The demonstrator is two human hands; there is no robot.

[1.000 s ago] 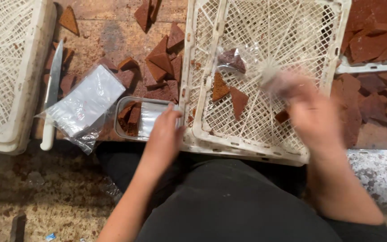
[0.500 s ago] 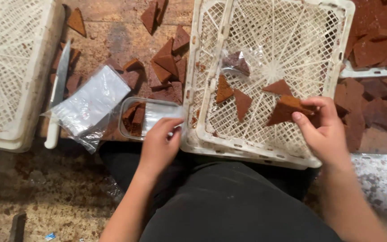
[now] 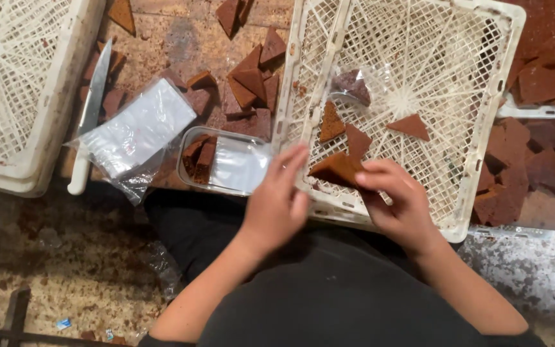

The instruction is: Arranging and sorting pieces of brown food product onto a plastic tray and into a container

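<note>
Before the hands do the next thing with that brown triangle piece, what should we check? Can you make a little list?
1. Right hand has a grip on the brown triangle piece: ok.
2. Left hand is free, open beside the piece: ok.
3. Clear plastic container sits close by, unlidded: ok.
4. Room left in the container: cannot tell.
5. Knife lies away from both hands: ok.
6. White crate lies flat and steady: cannot tell.

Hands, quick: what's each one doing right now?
Left hand: open, fingers spread, holding nothing, close beside the brown triangular piece.
Right hand: closed on the brown triangular piece, above the white crate.
</note>
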